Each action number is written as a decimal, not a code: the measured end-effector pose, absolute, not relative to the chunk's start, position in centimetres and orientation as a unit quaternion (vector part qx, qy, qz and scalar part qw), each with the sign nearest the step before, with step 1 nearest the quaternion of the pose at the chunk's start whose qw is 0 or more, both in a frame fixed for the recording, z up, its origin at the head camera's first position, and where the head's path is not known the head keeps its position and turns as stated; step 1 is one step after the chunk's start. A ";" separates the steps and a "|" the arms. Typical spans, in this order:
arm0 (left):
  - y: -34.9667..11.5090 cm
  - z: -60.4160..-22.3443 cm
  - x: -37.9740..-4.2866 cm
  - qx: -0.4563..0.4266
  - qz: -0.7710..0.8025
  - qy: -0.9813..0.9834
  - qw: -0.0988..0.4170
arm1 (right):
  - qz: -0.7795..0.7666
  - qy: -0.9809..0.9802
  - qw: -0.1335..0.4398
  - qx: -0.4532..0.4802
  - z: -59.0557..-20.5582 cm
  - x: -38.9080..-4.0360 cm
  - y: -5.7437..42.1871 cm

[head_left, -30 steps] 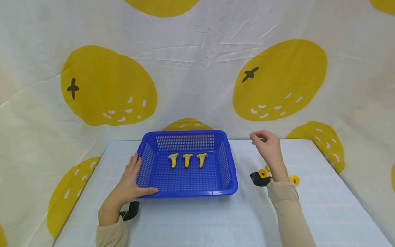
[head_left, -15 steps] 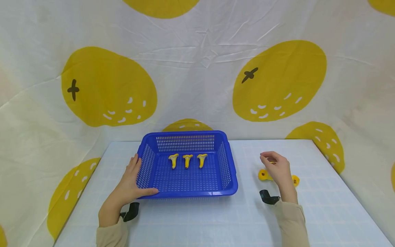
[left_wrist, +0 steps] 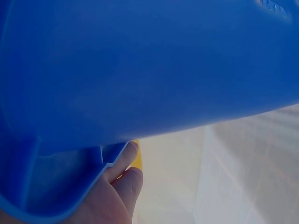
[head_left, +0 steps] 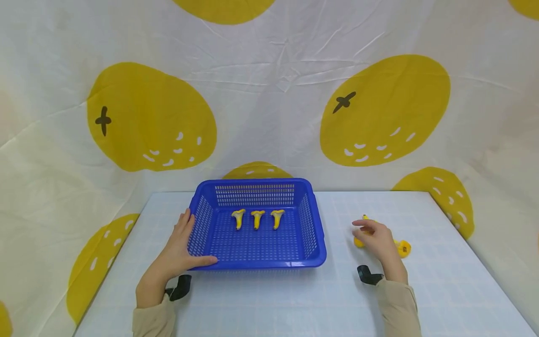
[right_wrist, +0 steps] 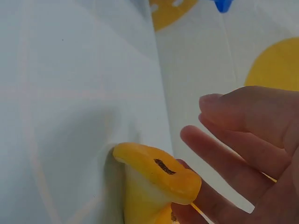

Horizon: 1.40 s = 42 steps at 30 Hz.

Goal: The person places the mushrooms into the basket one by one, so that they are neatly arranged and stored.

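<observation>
Three yellow mushrooms (head_left: 256, 219), shaped like chanterelles, lie in a row in the blue basket (head_left: 269, 264). My left hand (head_left: 174, 252) rests on the basket's near left corner, thumb along the front rim and straight fingers by the left rim. The left wrist view shows its fingertips beside the blue rim (left_wrist: 79, 198). To the basket's right, my right hand (head_left: 379, 241) hovers over more yellow mushrooms, partly hiding them; one mushroom (head_left: 404, 249) shows beyond the hand. In the right wrist view, its fingers are spread and loosely bent beside a mushroom (right_wrist: 154, 170), with nothing held between thumb and fingertips.
A pale checked table (head_left: 269, 304) lies under everything. Behind it hangs a white cloth (head_left: 269, 117) printed with large yellow fruit. Black wrist camera mounts (head_left: 369, 275) stick out near both sleeves.
My right hand has come down and toward me, from above the table behind the loose mushrooms to just over them. The left hand, basket and the three mushrooms inside stay put.
</observation>
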State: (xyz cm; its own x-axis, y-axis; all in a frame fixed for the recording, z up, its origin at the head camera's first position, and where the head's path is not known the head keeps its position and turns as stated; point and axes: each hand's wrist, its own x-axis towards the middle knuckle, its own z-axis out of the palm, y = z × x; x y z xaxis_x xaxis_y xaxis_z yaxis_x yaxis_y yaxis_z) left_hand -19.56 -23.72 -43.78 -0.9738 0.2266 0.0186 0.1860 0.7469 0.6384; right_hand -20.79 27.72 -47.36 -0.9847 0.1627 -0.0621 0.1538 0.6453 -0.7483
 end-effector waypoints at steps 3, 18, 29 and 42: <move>-23.6 -43.8 -19.5 0.108 0.337 0.935 0.034 | 0.406 -0.909 -0.007 -0.089 -47.4 -20.6 27.7; -23.8 -44.0 -19.5 0.107 0.333 0.936 0.032 | 0.387 -0.917 -0.038 -0.092 -48.2 -20.6 27.7; -23.8 -43.9 -19.5 0.109 0.337 0.935 0.031 | 0.385 -0.917 -0.052 -0.091 -47.8 -20.4 27.9; -23.6 -43.5 -19.5 0.106 0.334 0.936 0.031 | 0.368 -0.922 -0.049 -0.109 -48.0 -20.5 28.3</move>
